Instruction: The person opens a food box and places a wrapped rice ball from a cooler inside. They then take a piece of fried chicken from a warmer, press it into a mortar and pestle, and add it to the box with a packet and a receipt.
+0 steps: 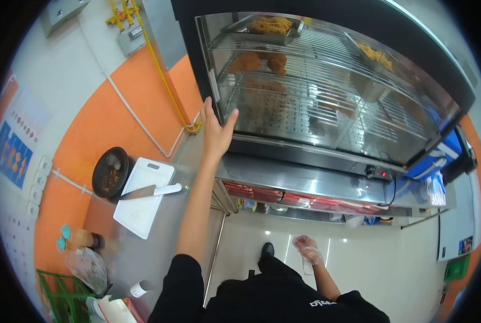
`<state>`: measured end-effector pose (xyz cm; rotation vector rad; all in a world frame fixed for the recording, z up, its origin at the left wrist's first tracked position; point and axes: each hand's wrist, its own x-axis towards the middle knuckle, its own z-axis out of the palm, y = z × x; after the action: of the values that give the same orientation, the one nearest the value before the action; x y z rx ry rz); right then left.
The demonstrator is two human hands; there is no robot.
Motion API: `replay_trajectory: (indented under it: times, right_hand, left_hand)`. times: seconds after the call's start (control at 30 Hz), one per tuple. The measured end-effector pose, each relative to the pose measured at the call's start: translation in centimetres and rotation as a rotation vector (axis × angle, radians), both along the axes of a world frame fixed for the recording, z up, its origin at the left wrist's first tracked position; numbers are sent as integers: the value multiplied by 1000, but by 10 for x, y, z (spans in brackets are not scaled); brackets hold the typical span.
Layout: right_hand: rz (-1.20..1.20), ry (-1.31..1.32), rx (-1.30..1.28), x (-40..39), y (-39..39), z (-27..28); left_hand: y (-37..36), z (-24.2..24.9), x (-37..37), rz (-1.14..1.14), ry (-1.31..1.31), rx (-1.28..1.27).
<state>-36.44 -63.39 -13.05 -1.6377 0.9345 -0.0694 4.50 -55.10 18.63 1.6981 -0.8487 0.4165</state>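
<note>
My left hand (pixel 218 133) is raised at the left edge of a glass-fronted food warmer (pixel 305 148), bare, with the thumb spread from the fingers. Its fingertips are right at a strip handle (pixel 213 85) on the glass door. Behind the glass, fried chicken pieces (pixel 276 63) rest on wire racks, and metal trays hold more fried food (pixel 270 25). Low over the floor, my right hand (pixel 307 248) wears a clear, loose plastic glove. Its fingers are curled in, and nothing shows between them.
On the steel table at left are a white cutting board (pixel 143 212), a knife (pixel 151 191), a dark pan (pixel 111 172), bottles (pixel 79 237) and a green crate (pixel 57 293). Red packages (pixel 305 202) line a shelf under the warmer. A yellow pipe (pixel 165 75) runs down the wall.
</note>
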Motion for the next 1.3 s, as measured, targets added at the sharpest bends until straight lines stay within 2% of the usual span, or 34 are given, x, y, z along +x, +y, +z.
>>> replay_trajectory:
  times: [0.17, 0.27, 0.4, 0.47, 0.53, 0.6, 0.67, 0.7, 0.8, 0.87, 0.93, 0.97, 1.03, 1.13, 1.2, 1.3]
  right_hand:
    - [-35, 14, -72, 17, -41, 52]
    - [-35, -57, -49, 12, -55, 13]
    - [100, -61, 40, 38, -58, -9]
    - [244, -250, 159, 63, -53, -12]
    - [481, -101, -274, 104, -55, 52]
    - [525, -106, -414, 136, -56, 89]
    - [480, -102, -464, 160, -54, 139]
    - [431, -114, -499, 165, -55, 159]
    - [373, -27, -406, 168, -60, 190]
    - [373, -126, -480, 160, -63, 193]
    - [381, -271, -875, 141, -71, 139]
    - [369, -246, -871, 137, -67, 157]
    - [291, -234, -279, 150, -57, 217]
    - [184, -321, -299, 171, -59, 238]
    - [215, -426, -529, 196, -64, 279]
    - [158, -647, -692, 241, -72, 335]
  left_hand:
    - [-40, 7, 22, 122, 32, 3]
    - [-51, -2, 21, 184, -13, -39]
    - [-62, 14, -36, -8, 2, 43]
    - [-75, 20, -64, -132, 6, 67]
    - [-93, 20, -87, -278, -3, 60]
    - [-110, 21, -104, -442, 45, 110]
    - [-122, 24, -118, -585, 87, 163]
    - [-130, 18, -124, -532, -37, 193]
    - [-142, 15, -122, -546, -1, 205]
    - [-123, 26, -124, -539, -52, 95]
    - [-91, 31, -124, -639, -41, -38]
    - [-73, 24, -121, -611, -19, -37]
    - [-35, 3, -112, -539, 43, -1]
    - [25, -40, -105, -394, 203, 130]
    - [62, -60, -106, -304, 277, 215]
    - [100, -80, -111, -256, 431, 212]
